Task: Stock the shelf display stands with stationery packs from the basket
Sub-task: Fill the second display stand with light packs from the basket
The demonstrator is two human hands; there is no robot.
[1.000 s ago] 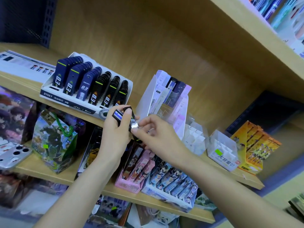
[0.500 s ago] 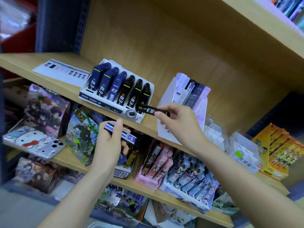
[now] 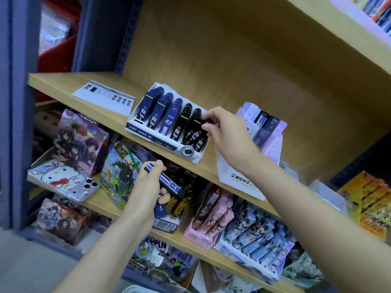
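A white display stand (image 3: 152,138) sits on the upper wooden shelf with rows of blue and black lead packs. My right hand (image 3: 227,132) pinches a black pack (image 3: 206,122) at the top of the stand's rightmost row. Below the shelf edge, my left hand (image 3: 148,182) grips a few more dark packs (image 3: 169,183) with blue-and-white labels. A white MONO display stand (image 3: 237,178) with pale and dark packs stands just right of my right hand. The basket is out of view.
A printed card (image 3: 103,96) lies flat on the shelf to the left. The lower shelf (image 3: 101,205) is crowded with picture boxes, a phone case (image 3: 63,180) and pink and blue display trays. Yellow boxes (image 3: 372,206) stand at the far right.
My right hand carried the black pack left and up to the stand's rightmost row. My left hand stayed low with the remaining packs. The view shifted left.
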